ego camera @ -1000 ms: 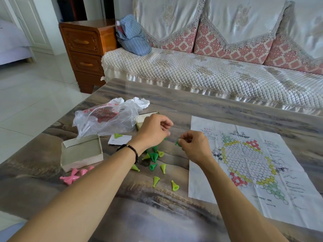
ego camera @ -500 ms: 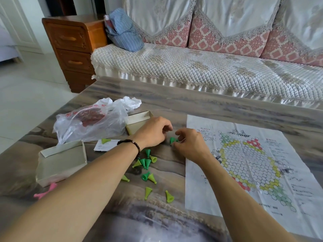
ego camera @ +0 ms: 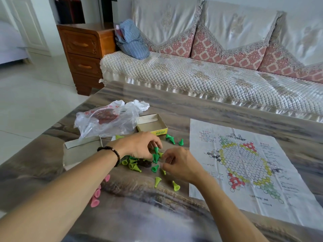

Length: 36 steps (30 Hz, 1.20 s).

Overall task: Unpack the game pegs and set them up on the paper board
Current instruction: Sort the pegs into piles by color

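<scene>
- Green plastic pegs (ego camera: 155, 158) lie in a loose scatter on the desk (ego camera: 201, 109), just left of the paper board (ego camera: 244, 172); none stands on the board.
- Left hand (ego camera: 139, 147), with a bead bracelet (ego camera: 111, 152) at the wrist, has its fingers curled down over the scatter, the tips pinching the top of a dark green peg (ego camera: 156, 149). The hand covers part of the pile behind it, so the count there cannot be made out.
- Right hand (ego camera: 181, 165) has fingers curled inward near the same cluster; what it pinches, if anything, cannot be told, as the fingertips are turned away from the camera.
- Three dark green pegs (ego camera: 174, 139) lie apart near the open yellow-edged box tray (ego camera: 152, 125).
- Two light green pegs (ego camera: 166, 183) lie alone nearer the camera.
- Pink pegs (ego camera: 96, 198) are partly hidden under the left forearm.
- The second box half (ego camera: 82, 145) is largely covered by the forearm and a crumpled plastic bag (ego camera: 108, 119); the bag's reddish contents are unclear.
- Board print is too small to read; its lower right corner is cut off by the frame edge.
- Bare desk surface lies beyond the board, toward the sofa (ego camera: 209, 75).
</scene>
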Available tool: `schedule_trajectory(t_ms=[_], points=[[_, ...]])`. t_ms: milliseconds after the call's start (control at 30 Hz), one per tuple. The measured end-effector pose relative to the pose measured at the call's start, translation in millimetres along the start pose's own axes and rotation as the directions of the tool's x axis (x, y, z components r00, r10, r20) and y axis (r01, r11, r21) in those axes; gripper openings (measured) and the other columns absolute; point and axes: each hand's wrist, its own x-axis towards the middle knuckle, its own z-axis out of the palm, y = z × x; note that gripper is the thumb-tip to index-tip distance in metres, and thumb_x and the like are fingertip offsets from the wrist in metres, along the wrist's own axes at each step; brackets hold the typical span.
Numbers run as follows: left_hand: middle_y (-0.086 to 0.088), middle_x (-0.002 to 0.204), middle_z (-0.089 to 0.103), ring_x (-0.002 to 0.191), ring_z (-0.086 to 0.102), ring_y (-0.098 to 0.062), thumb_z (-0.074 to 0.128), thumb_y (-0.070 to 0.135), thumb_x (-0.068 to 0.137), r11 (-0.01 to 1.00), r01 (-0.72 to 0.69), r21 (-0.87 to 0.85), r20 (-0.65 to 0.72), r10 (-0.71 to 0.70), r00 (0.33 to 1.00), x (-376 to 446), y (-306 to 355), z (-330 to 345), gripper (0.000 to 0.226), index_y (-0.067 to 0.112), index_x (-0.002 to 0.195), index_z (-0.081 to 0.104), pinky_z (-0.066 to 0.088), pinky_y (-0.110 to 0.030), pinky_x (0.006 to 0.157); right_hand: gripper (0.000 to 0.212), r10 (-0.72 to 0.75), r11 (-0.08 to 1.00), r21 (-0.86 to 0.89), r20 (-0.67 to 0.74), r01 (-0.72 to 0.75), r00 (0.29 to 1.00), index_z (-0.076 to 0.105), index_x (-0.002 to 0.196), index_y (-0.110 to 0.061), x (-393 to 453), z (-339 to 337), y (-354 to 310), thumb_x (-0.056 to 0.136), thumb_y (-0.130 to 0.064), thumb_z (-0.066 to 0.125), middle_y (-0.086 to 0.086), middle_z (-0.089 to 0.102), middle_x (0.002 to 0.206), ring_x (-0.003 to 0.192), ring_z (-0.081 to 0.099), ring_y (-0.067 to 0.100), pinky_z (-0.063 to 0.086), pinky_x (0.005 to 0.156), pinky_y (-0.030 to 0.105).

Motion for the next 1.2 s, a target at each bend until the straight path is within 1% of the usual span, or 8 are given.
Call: schedule_trajectory(t_ms=[133,267,433,600,733,900,1033,1200], points=[[0.012,0.099,0.070,0.091,0.064,-0.007,0.081,0.023,0.073,0.997,0.007,0.075,-0.092,0.000,0.996,-3,-6,6,0.031,0.031,0.102,0.072,0.054,-0.034,0.081,0.025,0.060,0.998,-0.018,-0.048,-0.060,0.997,0.068,0.106,-0.022,6,8,-5,0.082,-0.026,0.064,-0.004,0.070,0.087,0.082,0.063,0.014,0.052,0.074,0.029],[0.010,0.095,0.070,0.087,0.063,-0.009,0.081,0.026,0.076,0.998,0.016,0.061,-0.137,-0.008,0.991,-4,-7,11,0.022,0.023,0.097,0.075,0.054,-0.032,0.079,0.028,0.081,0.996,-0.044,-0.040,-0.083,0.996,0.066,0.110,-0.022,15,16,-8,0.083,-0.023,0.062,-0.001,0.070,0.090,0.085,0.063,0.018,0.053,0.075,0.032],[0.009,0.093,0.071,0.083,0.063,-0.007,0.080,0.026,0.078,0.999,0.000,0.046,-0.159,0.008,0.987,-7,-6,12,0.017,0.020,0.094,0.076,0.050,-0.025,0.072,0.017,0.140,0.989,-0.029,-0.068,-0.143,0.988,0.068,0.100,-0.020,20,23,-5,0.084,-0.018,0.062,0.000,0.068,0.088,0.081,0.063,0.018,0.054,0.071,0.033],[0.007,0.089,0.071,0.075,0.059,-0.008,0.078,0.023,0.080,0.997,0.006,0.083,-0.188,0.010,0.982,-8,-4,13,0.012,0.019,0.091,0.077,0.038,-0.015,0.061,0.019,0.156,0.987,-0.039,-0.069,-0.159,0.985,0.067,0.101,-0.021,24,24,-8,0.083,-0.028,0.067,-0.001,0.067,0.087,0.082,0.063,0.017,0.054,0.071,0.033],[0.006,0.080,0.071,0.071,0.061,-0.007,0.078,0.022,0.078,0.999,0.006,0.035,-0.194,0.001,0.981,-11,-4,12,0.007,0.019,0.085,0.078,0.042,-0.017,0.059,0.014,0.168,0.984,-0.033,-0.115,-0.173,0.979,0.069,0.096,-0.022,25,26,-9,0.084,-0.028,0.066,0.001,0.069,0.089,0.082,0.064,0.019,0.054,0.070,0.033],[0.008,0.083,0.072,0.075,0.064,-0.004,0.080,0.024,0.078,0.999,0.016,-0.037,-0.193,-0.022,0.981,-13,-3,12,0.010,0.020,0.087,0.079,0.046,-0.017,0.063,0.009,0.181,0.983,0.036,-0.125,-0.178,0.976,0.070,0.086,-0.017,27,24,-10,0.085,-0.016,0.062,0.003,0.069,0.082,0.076,0.064,0.018,0.056,0.069,0.034],[0.009,0.081,0.072,0.073,0.063,-0.002,0.081,0.023,0.076,0.999,0.006,-0.044,-0.191,-0.014,0.981,-13,0,10,0.009,0.019,0.084,0.078,0.045,-0.017,0.064,0.010,0.185,0.983,0.027,-0.080,-0.184,0.979,0.067,0.083,-0.017,24,20,-8,0.087,-0.015,0.058,-0.003,0.063,0.074,0.073,0.061,0.017,0.045,0.060,0.026],[0.012,0.076,0.071,0.072,0.064,-0.001,0.082,0.017,0.076,0.984,-0.006,-0.176,-0.287,-0.045,0.957,-2,4,-6,0.008,0.019,0.083,0.079,0.049,-0.016,0.065,0.014,0.258,0.960,0.171,-0.221,-0.223,0.941,0.066,0.070,-0.016,24,-13,14,0.083,-0.012,0.063,-0.006,0.059,0.063,0.058,0.052,0.007,0.036,0.050,0.008]])
